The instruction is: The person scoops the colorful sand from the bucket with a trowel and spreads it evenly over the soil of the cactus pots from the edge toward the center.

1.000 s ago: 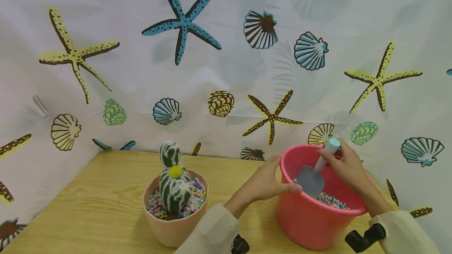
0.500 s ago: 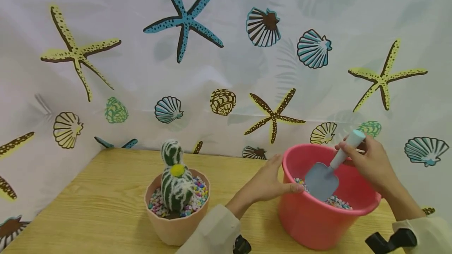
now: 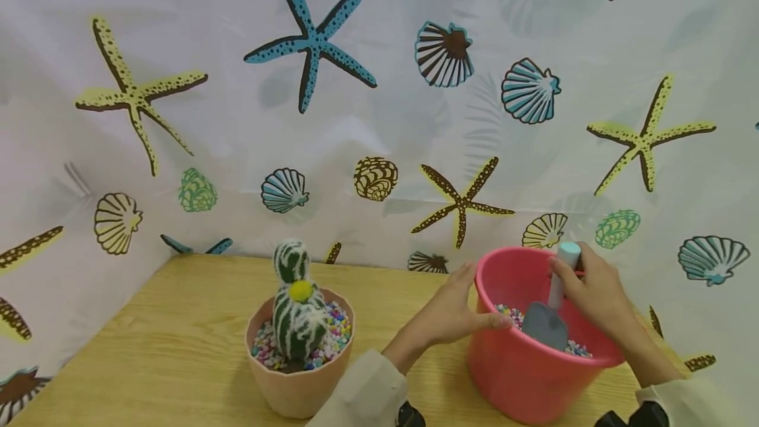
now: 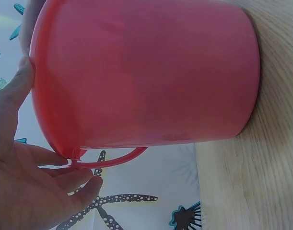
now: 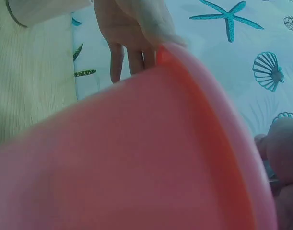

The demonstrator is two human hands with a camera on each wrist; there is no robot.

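A pinkish-red bucket (image 3: 522, 384) stands on the table, with small multicoloured pebbles (image 3: 578, 349) at its bottom. My left hand (image 3: 447, 313) holds its left side, thumb on the rim; in the left wrist view the fingers lie beside the bucket's thin handle (image 4: 118, 162). My right hand (image 3: 601, 295) grips the pale handle of a small grey trowel (image 3: 543, 327). The blade is tilted down inside the bucket, its lower edge at the pebbles. The right wrist view shows mostly the bucket's outer wall (image 5: 112, 158), with my right hand (image 5: 286, 158) partly cut off.
Left of the bucket is a peach plant pot (image 3: 296, 391) holding a striped green-and-white cactus (image 3: 298, 331) with a yellow flower, surrounded by coloured pebbles. Behind the wooden table (image 3: 178, 335) hangs a white cloth (image 3: 367, 117) printed with starfish and shells.
My right hand first moved the trowel rightward and up within the bucket, then back left and down, the blade now steeper. My left hand has stayed on the rim.
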